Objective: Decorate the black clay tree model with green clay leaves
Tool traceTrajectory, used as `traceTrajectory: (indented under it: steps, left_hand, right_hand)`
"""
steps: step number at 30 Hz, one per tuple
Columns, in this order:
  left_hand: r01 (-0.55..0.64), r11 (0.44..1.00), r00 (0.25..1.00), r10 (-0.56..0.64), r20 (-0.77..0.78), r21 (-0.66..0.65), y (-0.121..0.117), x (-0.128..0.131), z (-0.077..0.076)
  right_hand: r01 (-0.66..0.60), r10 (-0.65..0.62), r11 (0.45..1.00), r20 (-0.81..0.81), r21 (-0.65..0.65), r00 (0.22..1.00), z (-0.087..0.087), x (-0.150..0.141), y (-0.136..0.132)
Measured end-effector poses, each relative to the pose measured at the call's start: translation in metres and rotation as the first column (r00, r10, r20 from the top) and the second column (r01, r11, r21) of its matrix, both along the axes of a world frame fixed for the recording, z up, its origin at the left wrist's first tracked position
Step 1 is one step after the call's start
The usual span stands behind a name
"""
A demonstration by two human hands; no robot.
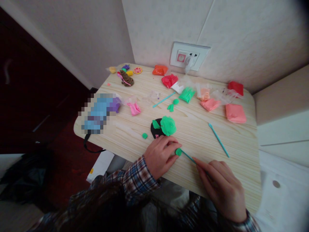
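Observation:
My left hand [161, 154] pinches a small round piece of green clay [178, 151] between thumb and fingers. In my right hand [222, 185] is a thin blue modelling tool [188, 156], held like a pen, its far end at the edge of that green clay. Just beyond my left hand lies a flat black shape [154, 129] with a large green clay disc [168, 126], a green leaf-like piece and a small pink flower on it. A loose green clay lump [145, 136] sits left of it. Green clay pieces [173, 105] lie farther back.
Another blue tool [219, 140] lies at the right, and a blue stick [164, 100] at mid-table. Bags of clay, such as the green one [187, 94] and pink one [235, 113], line the back. A brown braided clay piece [126, 78] is back left; a wall socket [190, 55] is behind.

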State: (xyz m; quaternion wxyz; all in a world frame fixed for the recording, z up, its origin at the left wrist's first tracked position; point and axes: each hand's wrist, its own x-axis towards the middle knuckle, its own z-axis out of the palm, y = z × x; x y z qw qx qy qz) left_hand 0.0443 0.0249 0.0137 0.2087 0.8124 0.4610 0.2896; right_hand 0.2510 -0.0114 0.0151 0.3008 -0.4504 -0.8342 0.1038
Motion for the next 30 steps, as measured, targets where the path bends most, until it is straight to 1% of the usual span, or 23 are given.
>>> traceTrajectory:
  steps: [4,9,15,18,22,30]
  left_hand:
    - [-0.006,1.000,1.000,0.006,0.027,-0.022,0.000,0.000,0.002]
    - [-0.029,0.999,0.998,0.031,0.047,-0.044,-0.002,0.001,0.005]
    - [-0.146,0.988,0.987,0.143,-0.069,-0.039,-0.004,0.012,0.006]
    - [-0.175,0.984,0.982,0.172,-0.084,-0.035,-0.004,0.015,0.007]
    - [-0.169,0.985,0.984,0.166,-0.068,-0.042,-0.005,0.015,0.007]
    - [-0.155,0.987,0.986,0.153,-0.067,-0.034,-0.004,0.014,0.006]
  right_hand:
    - [0.021,-0.022,1.000,-0.033,-0.008,0.999,0.001,0.002,-0.001]
    - [0.018,-0.018,1.000,-0.040,-0.002,0.999,0.002,0.001,-0.001]
    - [-0.007,0.007,1.000,-0.010,0.002,1.000,0.001,0.000,-0.001]
    - [0.004,-0.004,1.000,-0.020,0.001,1.000,0.001,0.000,-0.002]
    - [0.016,-0.016,1.000,-0.042,-0.004,0.999,0.001,0.001,-0.003]
    - [-0.011,0.011,1.000,0.013,0.011,1.000,0.001,-0.002,-0.001]
